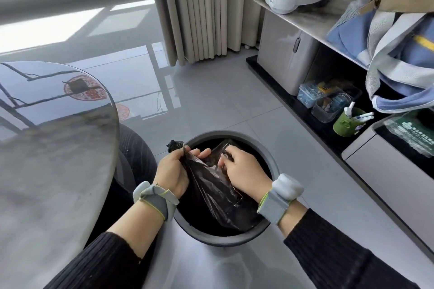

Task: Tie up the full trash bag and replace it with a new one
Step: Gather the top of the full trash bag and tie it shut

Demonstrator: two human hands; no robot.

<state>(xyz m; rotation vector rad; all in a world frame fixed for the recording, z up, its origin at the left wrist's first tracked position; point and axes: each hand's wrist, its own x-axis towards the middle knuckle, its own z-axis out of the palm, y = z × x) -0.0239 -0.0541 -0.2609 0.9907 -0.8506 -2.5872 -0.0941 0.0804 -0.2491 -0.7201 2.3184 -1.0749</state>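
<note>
A round grey trash bin [273,166] stands on the floor tiles below me, dark inside. A black plastic trash bag [216,192] hangs over its opening. My left hand [175,169] grips the bag's bunched upper edge at the bin's left rim, and a crumpled tuft of plastic sticks out above the fist. My right hand [242,171] pinches another part of the bag's edge over the middle of the bin, fingers curled into the plastic. Both wrists wear grey bands. What lies in the bag is hidden.
A round glossy table [54,148] fills the left, close to the bin. A low cabinet [288,58] and a shelf run along the right, with clear boxes [326,98], a green cup [346,122] and a blue bag [399,54]. Curtains [199,7] hang behind.
</note>
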